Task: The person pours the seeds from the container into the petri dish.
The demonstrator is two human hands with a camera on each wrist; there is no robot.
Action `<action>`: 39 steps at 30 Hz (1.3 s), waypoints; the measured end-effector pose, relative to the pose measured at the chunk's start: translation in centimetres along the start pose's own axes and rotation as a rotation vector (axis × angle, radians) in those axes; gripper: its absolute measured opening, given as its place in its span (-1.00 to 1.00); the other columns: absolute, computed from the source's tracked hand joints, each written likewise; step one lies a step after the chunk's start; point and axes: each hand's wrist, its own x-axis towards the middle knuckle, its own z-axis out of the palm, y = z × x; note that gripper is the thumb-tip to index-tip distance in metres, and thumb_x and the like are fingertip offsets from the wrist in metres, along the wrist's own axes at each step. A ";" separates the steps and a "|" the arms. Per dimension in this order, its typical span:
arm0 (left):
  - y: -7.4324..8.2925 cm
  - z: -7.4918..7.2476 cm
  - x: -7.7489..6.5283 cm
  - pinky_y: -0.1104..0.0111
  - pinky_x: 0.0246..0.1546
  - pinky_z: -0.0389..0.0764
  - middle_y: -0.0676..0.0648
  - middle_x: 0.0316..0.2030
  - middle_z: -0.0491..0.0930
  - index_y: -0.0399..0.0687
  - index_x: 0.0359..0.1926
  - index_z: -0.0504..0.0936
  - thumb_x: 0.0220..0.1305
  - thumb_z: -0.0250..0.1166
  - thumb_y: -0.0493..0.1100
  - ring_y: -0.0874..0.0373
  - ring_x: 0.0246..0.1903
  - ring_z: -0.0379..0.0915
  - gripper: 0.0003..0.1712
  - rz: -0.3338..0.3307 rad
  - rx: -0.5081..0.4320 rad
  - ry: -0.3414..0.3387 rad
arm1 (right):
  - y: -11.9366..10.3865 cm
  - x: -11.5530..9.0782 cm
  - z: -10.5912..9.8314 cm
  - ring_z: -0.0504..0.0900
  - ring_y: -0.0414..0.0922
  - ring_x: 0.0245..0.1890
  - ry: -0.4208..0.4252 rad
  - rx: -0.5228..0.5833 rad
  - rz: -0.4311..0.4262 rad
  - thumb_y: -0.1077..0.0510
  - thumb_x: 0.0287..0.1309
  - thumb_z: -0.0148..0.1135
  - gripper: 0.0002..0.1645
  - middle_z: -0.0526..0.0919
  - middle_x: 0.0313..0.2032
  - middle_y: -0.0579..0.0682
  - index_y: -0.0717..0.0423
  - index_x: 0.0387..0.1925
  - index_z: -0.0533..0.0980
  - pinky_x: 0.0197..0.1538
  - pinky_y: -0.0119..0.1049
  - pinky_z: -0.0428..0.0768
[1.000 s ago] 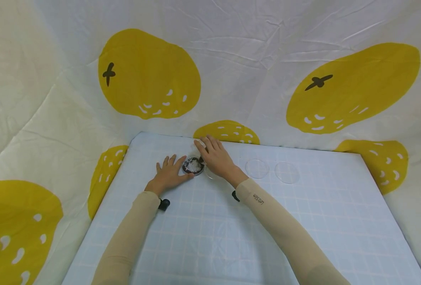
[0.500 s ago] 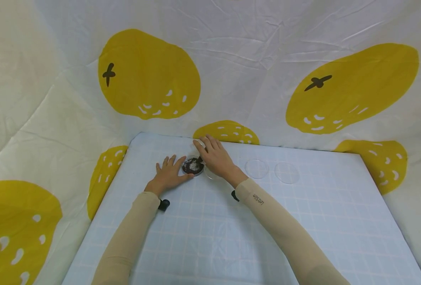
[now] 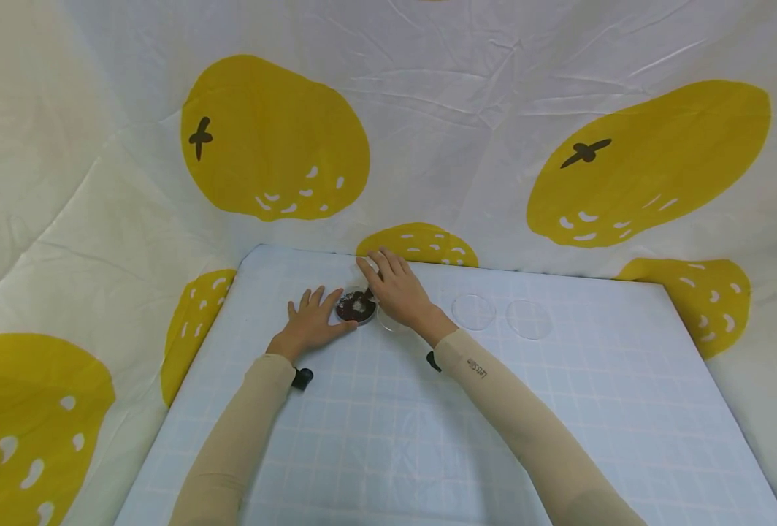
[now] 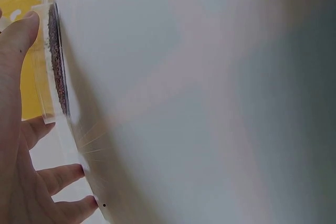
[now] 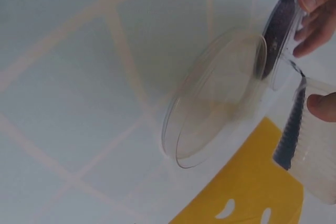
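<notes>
A petri dish (image 3: 351, 310) of dark brown grains with a white patch in the middle lies at the back of the table. My left hand (image 3: 311, 324) holds it at the rim, thumb and index finger on opposite sides, other fingers spread on the cloth. Beside it, my right hand (image 3: 402, 295) holds a tilted clear ribbed cup (image 5: 317, 142). A thin dark stream (image 5: 296, 67) runs from the cup's lip into the dish, as the right wrist view shows. In the left wrist view, white lies over the dark layer (image 4: 56, 61).
Next to the filled dish stands a clear petri dish (image 5: 215, 98), partly under my right hand in the head view. Two more clear round dishes, a nearer one (image 3: 474, 312) and a farther one (image 3: 529, 320), lie to the right. A fruit-print curtain (image 3: 441, 131) hangs behind the table.
The dish's surface has darkened: white that covered most of it has shrunk to a patch in the middle and some specks. Both hands have stayed nearly still.
</notes>
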 end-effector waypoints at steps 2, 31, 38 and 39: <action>0.0 0.0 0.0 -0.45 0.25 -0.33 -0.32 0.53 -0.11 0.15 0.60 0.00 0.12 0.00 0.69 -0.41 0.48 -0.36 0.20 0.003 0.000 0.004 | 0.0 0.0 -0.1 0.23 0.21 0.38 -0.005 0.002 0.000 0.18 0.38 0.20 -0.34 0.31 0.34 0.23 0.15 0.44 0.26 0.43 0.01 0.18; 0.1 -0.2 -0.2 -0.47 0.24 -0.31 -0.35 0.52 -0.09 0.13 0.59 0.04 0.15 0.06 0.64 -0.43 0.47 -0.32 0.17 0.015 -0.010 0.016 | -0.1 -0.5 0.0 0.25 0.21 0.36 -0.023 0.163 0.102 0.19 0.25 0.31 -0.21 0.33 0.32 0.26 0.20 0.44 0.23 0.41 0.04 0.20; 0.2 -0.2 -0.3 -0.46 0.25 -0.31 -0.34 0.53 -0.09 0.14 0.59 0.03 0.16 0.05 0.64 -0.43 0.47 -0.32 0.16 0.013 -0.011 0.014 | -0.1 -0.7 0.2 0.22 0.18 0.36 -0.093 0.369 0.301 0.00 -0.02 0.59 0.13 0.27 0.34 0.26 0.20 0.46 0.16 0.39 0.06 0.22; 0.2 -0.2 -0.3 -0.46 0.25 -0.31 -0.34 0.53 -0.09 0.14 0.59 0.03 0.16 0.05 0.64 -0.43 0.47 -0.32 0.16 0.012 -0.009 0.013 | -0.1 -0.7 0.2 0.21 0.19 0.36 -0.097 0.403 0.325 0.00 -0.03 0.60 0.14 0.27 0.34 0.27 0.20 0.46 0.15 0.39 0.06 0.22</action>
